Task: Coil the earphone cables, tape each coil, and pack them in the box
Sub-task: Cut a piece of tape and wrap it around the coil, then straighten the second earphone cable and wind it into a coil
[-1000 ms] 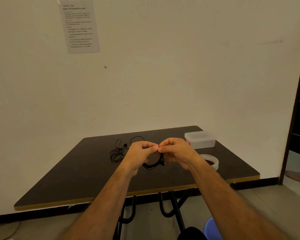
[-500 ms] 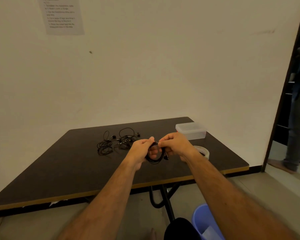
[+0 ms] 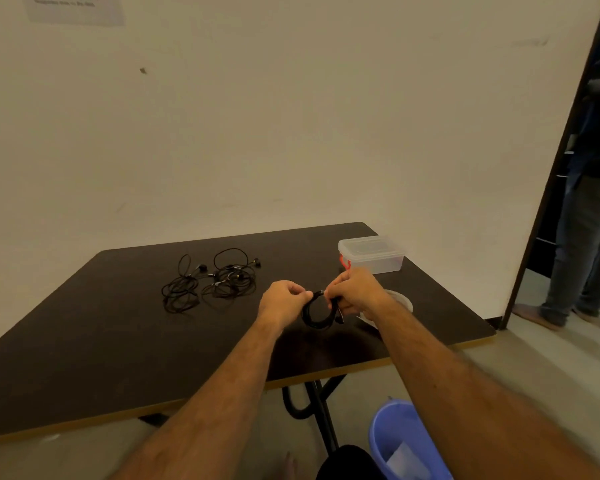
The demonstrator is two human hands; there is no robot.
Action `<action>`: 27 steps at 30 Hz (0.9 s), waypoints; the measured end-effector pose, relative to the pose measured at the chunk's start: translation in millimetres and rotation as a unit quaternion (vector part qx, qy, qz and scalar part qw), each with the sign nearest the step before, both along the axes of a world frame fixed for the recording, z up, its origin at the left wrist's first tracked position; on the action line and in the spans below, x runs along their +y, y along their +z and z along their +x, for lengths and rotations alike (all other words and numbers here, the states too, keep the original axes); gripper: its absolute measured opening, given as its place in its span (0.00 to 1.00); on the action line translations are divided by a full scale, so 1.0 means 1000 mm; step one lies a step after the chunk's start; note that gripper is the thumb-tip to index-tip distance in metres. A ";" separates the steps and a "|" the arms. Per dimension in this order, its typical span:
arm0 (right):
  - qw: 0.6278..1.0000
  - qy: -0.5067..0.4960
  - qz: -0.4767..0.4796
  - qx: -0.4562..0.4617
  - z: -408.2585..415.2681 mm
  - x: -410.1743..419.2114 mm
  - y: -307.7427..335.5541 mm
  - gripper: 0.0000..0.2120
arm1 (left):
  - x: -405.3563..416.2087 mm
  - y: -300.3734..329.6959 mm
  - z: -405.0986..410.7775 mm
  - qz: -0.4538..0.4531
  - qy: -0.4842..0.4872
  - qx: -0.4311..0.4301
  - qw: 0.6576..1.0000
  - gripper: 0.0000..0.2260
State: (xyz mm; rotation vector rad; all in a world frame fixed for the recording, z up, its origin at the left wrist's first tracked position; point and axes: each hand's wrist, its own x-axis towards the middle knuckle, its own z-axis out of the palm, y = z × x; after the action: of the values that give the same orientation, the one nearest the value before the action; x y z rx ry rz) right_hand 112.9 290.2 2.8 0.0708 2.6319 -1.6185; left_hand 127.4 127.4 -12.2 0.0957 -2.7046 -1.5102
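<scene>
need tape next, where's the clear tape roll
In the head view, the clear tape roll lies on the dark table, right side, partly behind the right hand, nearer than the clear plastic box.

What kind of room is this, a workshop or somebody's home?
Probably a bare workroom set up for one task, not a home: a dark table against a plain wall, a printed sheet taped above it, and a doorway at the right.

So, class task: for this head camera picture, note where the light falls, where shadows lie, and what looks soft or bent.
Head view: dim, warm light; the hands throw a dark shadow on the table under the coil; the wall notice is too blurred to read; the door frame leans from wide-angle distortion; the loose earphones stay fairly sharp.
</scene>
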 end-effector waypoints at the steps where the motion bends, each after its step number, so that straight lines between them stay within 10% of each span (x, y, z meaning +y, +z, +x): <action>1: 1.000 -0.004 0.028 0.002 -0.004 -0.001 -0.002 0.02 | 0.001 0.000 -0.001 -0.028 -0.002 0.002 1.000 0.11; 19: 0.905 0.015 0.422 0.055 -0.021 -0.026 -0.015 0.11 | -0.018 -0.013 -0.011 -0.106 -0.023 0.010 0.994 0.13; 27: 0.911 0.055 0.392 0.119 -0.023 -0.076 0.003 0.11 | -0.073 -0.002 -0.008 -0.126 0.035 0.048 0.990 0.10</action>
State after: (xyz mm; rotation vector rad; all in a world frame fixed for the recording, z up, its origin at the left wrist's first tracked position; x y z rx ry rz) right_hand 89.8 213.8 5.8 -0.2552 3.2129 -0.4716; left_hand 119.9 54.6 -14.2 0.1041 -2.7550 -1.1140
